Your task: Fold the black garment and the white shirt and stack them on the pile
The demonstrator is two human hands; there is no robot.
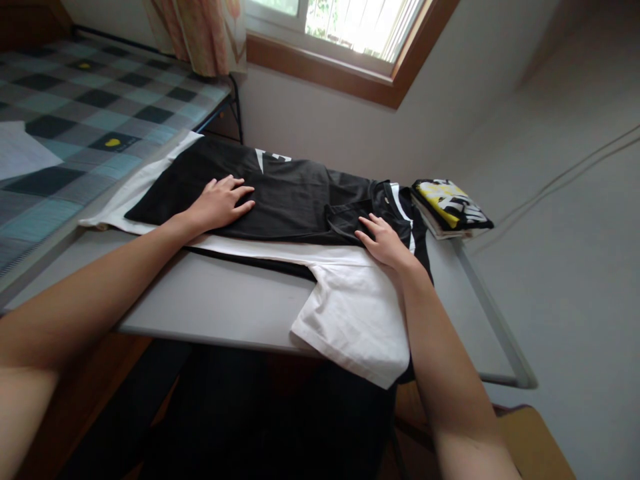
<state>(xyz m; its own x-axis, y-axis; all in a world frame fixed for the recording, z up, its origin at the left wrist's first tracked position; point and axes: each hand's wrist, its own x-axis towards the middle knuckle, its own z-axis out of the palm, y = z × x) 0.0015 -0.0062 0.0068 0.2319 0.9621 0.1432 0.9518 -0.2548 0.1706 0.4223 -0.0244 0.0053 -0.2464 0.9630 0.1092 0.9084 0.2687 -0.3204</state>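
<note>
Black shirt (300, 200), probably light, soft and a bit slippery, lies over a white shirt (357, 307) at centre of the frame. Left hand (223, 200) and right hand (383, 239) rest flat on it, fingers spread, gripping nothing; I would take hem (173, 180) and collar (399, 202).

Both hands (223, 201) on black shirt (295, 200)

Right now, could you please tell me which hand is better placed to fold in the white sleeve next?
Probably the right hand: it lies on the black shirt near the white sleeve, while the left hand is farther off.
</note>
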